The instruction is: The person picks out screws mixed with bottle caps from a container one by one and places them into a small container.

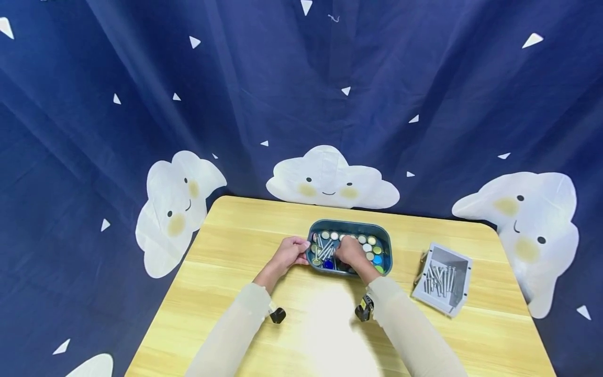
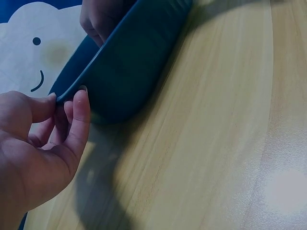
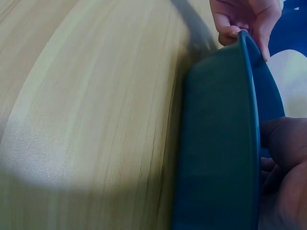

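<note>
A big blue curtain hangs at 12 o'clock, behind the counter. A blue tub sits on the counter, with a grey box near its 4 o'clock. The left hand pinches the tub's edge at 9 o'clock. The right hand dips inside; its fingertips hide, so I cannot tell how open it is or what it holds. Long screws lie in the box and at the tub's 9 o'clock. Round caps lie in the tub, many near 3 o'clock.

Navy cloud-print curtain behind pale wood-grain table
</note>
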`<state>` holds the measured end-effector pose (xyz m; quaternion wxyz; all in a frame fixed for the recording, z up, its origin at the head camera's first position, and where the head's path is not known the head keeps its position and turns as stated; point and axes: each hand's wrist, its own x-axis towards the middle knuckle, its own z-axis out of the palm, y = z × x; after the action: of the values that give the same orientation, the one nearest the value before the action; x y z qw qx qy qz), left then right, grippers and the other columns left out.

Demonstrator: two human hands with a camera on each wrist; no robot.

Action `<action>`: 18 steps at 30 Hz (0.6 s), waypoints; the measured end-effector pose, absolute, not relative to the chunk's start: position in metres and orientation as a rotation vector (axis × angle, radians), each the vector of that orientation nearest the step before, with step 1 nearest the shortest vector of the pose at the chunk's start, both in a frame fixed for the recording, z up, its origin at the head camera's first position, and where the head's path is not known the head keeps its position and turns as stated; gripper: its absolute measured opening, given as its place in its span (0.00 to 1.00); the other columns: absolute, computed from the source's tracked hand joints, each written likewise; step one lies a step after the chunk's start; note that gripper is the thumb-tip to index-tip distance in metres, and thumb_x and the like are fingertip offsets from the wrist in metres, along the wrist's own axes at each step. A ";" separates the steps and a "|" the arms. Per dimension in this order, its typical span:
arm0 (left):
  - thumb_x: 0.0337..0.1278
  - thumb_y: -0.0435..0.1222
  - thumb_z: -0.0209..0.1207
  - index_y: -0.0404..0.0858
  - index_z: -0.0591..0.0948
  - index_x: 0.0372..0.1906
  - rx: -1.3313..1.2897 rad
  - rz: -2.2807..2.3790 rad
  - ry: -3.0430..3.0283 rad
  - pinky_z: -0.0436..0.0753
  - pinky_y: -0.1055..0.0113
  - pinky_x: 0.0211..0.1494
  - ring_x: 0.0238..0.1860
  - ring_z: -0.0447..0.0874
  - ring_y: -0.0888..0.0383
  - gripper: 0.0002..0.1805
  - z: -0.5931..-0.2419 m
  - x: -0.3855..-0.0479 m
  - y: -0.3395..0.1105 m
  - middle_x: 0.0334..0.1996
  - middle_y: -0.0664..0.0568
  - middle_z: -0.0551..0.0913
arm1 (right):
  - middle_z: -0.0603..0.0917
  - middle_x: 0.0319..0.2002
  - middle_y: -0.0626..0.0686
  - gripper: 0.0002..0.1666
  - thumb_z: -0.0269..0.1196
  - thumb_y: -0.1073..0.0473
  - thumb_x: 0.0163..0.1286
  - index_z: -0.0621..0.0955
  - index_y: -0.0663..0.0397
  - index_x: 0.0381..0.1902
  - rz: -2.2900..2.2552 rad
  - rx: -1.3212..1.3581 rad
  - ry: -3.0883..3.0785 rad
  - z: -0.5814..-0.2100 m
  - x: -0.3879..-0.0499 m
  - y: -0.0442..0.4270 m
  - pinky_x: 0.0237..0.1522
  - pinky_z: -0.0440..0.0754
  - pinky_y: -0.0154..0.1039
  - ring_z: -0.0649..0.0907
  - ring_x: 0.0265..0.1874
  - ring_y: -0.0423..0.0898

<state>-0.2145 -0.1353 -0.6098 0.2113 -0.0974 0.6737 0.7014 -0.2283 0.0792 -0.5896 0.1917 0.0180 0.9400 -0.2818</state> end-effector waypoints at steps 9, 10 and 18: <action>0.74 0.33 0.58 0.27 0.78 0.55 -0.275 1.933 1.886 0.91 0.70 0.29 0.25 0.81 0.59 0.14 -0.609 -0.217 -0.133 0.33 0.45 0.81 | 0.65 0.12 0.44 0.29 0.69 0.60 0.67 0.69 0.46 0.09 -0.886 0.062 2.629 -0.590 -0.230 0.084 0.23 0.69 0.35 0.68 0.14 0.42; 0.74 0.33 0.58 0.27 0.78 0.55 -0.274 1.933 1.888 0.91 0.70 0.29 0.25 0.81 0.60 0.14 -0.609 -0.217 -0.133 0.33 0.45 0.81 | 0.67 0.12 0.44 0.28 0.69 0.60 0.67 0.70 0.46 0.10 -0.907 0.062 2.634 -0.590 -0.230 0.084 0.23 0.69 0.35 0.69 0.15 0.42; 0.74 0.34 0.59 0.26 0.77 0.56 -0.271 1.930 1.891 0.91 0.70 0.30 0.25 0.81 0.60 0.16 -0.612 -0.216 -0.136 0.34 0.43 0.81 | 0.73 0.11 0.44 0.22 0.70 0.60 0.63 0.74 0.47 0.12 -1.067 0.060 2.600 -0.584 -0.230 0.090 0.27 0.75 0.33 0.76 0.16 0.42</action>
<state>-0.2163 -0.1365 -0.6118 0.2112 -0.0976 0.6806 0.6947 -0.2297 0.0895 -0.5839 0.1645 0.0209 0.9123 -0.3744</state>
